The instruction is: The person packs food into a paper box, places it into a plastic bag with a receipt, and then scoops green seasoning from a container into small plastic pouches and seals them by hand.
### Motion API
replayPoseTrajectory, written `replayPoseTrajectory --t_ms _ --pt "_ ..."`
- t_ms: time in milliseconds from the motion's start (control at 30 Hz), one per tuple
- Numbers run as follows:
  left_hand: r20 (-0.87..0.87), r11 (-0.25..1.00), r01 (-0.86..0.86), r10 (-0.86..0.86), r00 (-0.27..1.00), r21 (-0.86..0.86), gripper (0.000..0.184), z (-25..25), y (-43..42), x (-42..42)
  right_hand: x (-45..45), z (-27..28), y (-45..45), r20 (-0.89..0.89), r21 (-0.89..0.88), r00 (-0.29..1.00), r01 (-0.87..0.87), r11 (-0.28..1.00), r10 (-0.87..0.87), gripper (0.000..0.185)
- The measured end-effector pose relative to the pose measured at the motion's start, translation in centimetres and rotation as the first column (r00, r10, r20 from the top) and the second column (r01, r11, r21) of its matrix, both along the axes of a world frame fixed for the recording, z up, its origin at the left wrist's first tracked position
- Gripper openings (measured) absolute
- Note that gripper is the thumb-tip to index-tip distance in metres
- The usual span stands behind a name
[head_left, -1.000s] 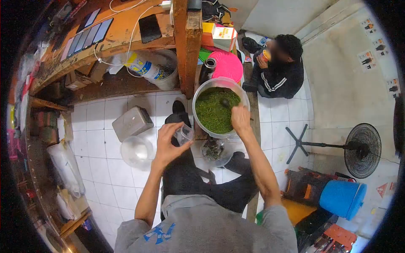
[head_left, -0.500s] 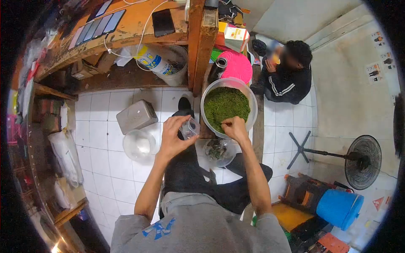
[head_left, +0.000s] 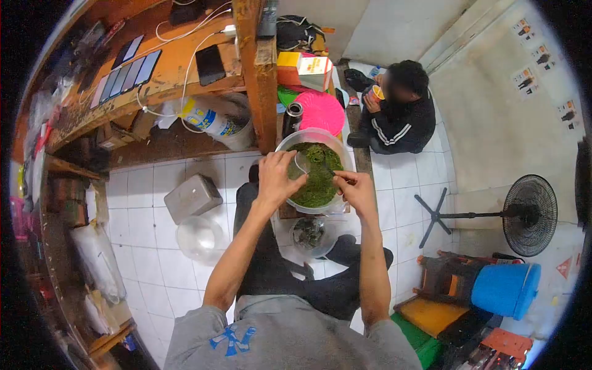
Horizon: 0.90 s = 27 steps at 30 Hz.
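Observation:
A large translucent tub [head_left: 343, 152] filled with finely chopped green leaves [head_left: 316, 196] stands in front of me. My left hand [head_left: 277, 180] is wrapped round a small clear plastic cup [head_left: 301, 163] held over the tub's left side. Over the tub's right edge, my right hand [head_left: 356, 190] has thumb and fingers pinched together; a thin dark thing shows at the fingertips, too small to name. Below the tub sits a smaller clear container [head_left: 325, 242] with dark bits inside.
On the left floor are a grey metal tin [head_left: 193, 198] and a translucent round container [head_left: 198, 239]. A pink lid [head_left: 324, 114] and dark bottle [head_left: 292, 117] are behind the tub. At right, a person [head_left: 401, 111] sits holding a cup, near a fan [head_left: 529, 214].
My left hand has carried the clear cup right and up over the tub. My right hand has lifted out of the chopped leaves to the tub's right edge. The view has shifted.

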<state>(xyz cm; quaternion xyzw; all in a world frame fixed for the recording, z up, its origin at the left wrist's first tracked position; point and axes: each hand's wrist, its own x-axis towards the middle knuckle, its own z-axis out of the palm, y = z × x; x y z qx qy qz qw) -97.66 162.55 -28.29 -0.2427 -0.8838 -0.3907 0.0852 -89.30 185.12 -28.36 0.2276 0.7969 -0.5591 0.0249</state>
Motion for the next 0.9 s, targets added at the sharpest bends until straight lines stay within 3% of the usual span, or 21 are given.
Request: replayPoseTrajectory --t_ms 33,100,167,333,433,500,533,567,667,767,900 --pt "-0.03 1.0 -0.016 0.015 0.999 -0.011 0.06 -0.7 1.1 -0.3 0.4 -0.2 0.2 -0.104 0.204 0.994 -0.013 0.979 0.035 0.024" --pt "-0.036 1.0 -0.012 0.012 0.999 0.023 0.06 -1.7 2.9 -0.6 1.1 3.0 -2.0 -0.168 0.289 0.986 0.041 0.957 0.008 0.024" --pt "-0.012 0.999 -0.006 0.006 1.0 0.049 0.059 -2.5 3.9 -0.8 1.9 3.1 -2.9 -0.324 0.549 0.941 0.102 0.83 0.099 0.023" --pt "0.013 0.997 -0.012 0.011 1.0 0.078 0.058 -3.5 4.2 -0.4 2.6 1.9 -3.5 -0.358 0.496 0.933 0.172 0.851 0.02 0.022" --pt "0.02 0.992 -0.027 0.025 0.999 0.126 0.057 -4.1 3.8 -0.5 2.3 0.7 -2.3 -0.363 0.365 0.928 0.227 0.903 -0.087 0.024" --pt "0.035 0.987 -0.034 0.029 0.999 0.155 0.057 -4.6 3.6 -0.5 1.9 -1.2 -1.5 -0.237 0.432 0.971 0.088 0.898 0.019 0.029" --pt "0.006 0.976 -0.045 0.045 0.999 0.213 0.057 -4.7 3.6 -0.5 1.4 -1.2 -1.6 -0.237 0.623 0.966 0.067 0.78 0.107 0.028" --pt "-0.023 0.961 -0.054 0.063 0.998 0.271 0.056 -4.8 3.6 -0.5 0.7 0.2 -2.4 -0.241 0.625 0.964 0.066 0.778 0.111 0.028" --pt "-0.036 0.948 -0.104 0.121 0.992 0.301 0.055 -5.5 4.1 0.2 -1.6 1.5 -5.0 -0.472 0.565 0.866 0.156 0.81 0.163 0.018" --pt "-0.043 0.953 -0.073 0.089 0.995 0.294 0.066 -6.3 4.3 0.3 -3.6 -0.5 -5.9 -0.403 0.678 0.862 0.056 0.733 0.307 0.019" --pt "0.04 0.943 -0.117 0.11 0.993 0.31 0.077 -5.0 3.7 0.8 -3.9 0.0 -5.7 -0.441 0.666 0.855 0.107 0.738 0.274 0.011"
